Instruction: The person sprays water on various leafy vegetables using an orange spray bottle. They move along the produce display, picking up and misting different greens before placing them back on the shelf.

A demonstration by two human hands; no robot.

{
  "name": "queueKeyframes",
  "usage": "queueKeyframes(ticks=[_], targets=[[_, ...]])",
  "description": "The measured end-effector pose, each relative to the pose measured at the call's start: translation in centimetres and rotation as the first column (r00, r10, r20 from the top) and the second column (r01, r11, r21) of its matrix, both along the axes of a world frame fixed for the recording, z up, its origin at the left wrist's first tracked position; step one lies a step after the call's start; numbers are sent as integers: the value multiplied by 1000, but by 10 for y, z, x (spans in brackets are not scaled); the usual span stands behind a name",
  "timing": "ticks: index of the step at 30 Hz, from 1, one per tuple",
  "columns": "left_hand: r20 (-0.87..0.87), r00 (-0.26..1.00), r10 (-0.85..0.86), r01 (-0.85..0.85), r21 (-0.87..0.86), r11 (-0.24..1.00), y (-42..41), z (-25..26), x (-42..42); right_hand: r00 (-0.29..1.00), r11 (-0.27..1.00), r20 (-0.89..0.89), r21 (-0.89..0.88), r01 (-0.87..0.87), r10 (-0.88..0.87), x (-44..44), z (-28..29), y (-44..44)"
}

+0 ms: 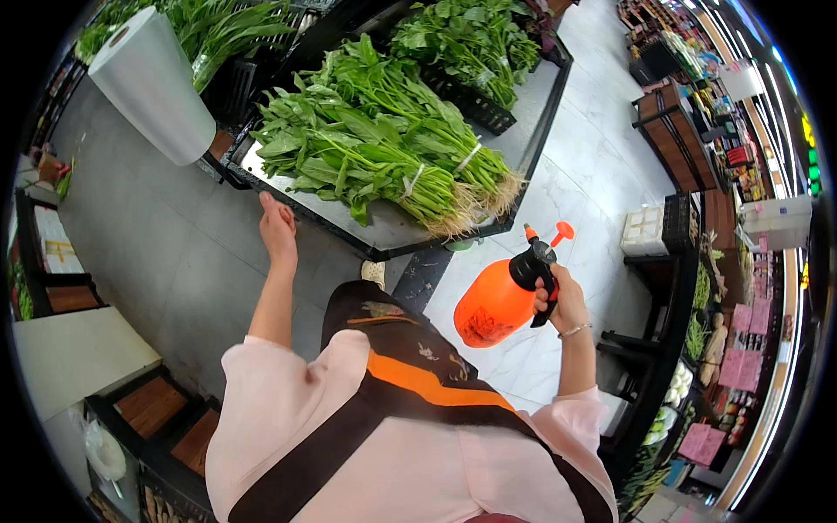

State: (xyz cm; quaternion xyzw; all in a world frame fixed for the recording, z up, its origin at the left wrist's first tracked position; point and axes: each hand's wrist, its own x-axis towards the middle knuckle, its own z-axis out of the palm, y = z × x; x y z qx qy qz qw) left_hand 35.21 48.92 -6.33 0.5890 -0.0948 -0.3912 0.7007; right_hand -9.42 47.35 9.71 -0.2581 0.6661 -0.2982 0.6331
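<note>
My right hand (563,297) grips the black handle of an orange pump spray bottle (495,304), which hangs tilted beside my apron. Its nozzle and red-orange pump knob point up and away from me. My left hand (278,230) holds nothing that I can see; its fingers are loosely curled, near the edge of a metal display table (386,235). Two large bundles of leafy greens (386,140) lie on that table, tied with pale bands, their rooted ends towards the right front corner. A black crate (480,111) behind them holds more bunched greens (467,39).
A roll of clear plastic bags (153,91) sticks out on a holder at the table's left corner. Tiled floor (575,163) runs along the right. Produce shelves (693,340) and a white foam box (644,230) stand at right. A pale board (85,356) is at left.
</note>
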Motion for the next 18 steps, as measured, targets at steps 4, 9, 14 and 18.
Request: queueKeyframes(ticks=[4,9,14,18], targets=[[239,963,-125,71,223,972,68,13,-17,979,977,5,-75,202,-202,-14,-39,37],[366,904,-222,143,231,963,127,41,-15,996,996,-85,-87,-27,19,-1,-70,88],[298,943,-145,182,-100,978,114,84,-40,990,990,59,-65,-122,126,25,-59,120],[514,856,47,230,-461,857,26,102,-83,982,996,189,-79,31,-16,70,-49,137]])
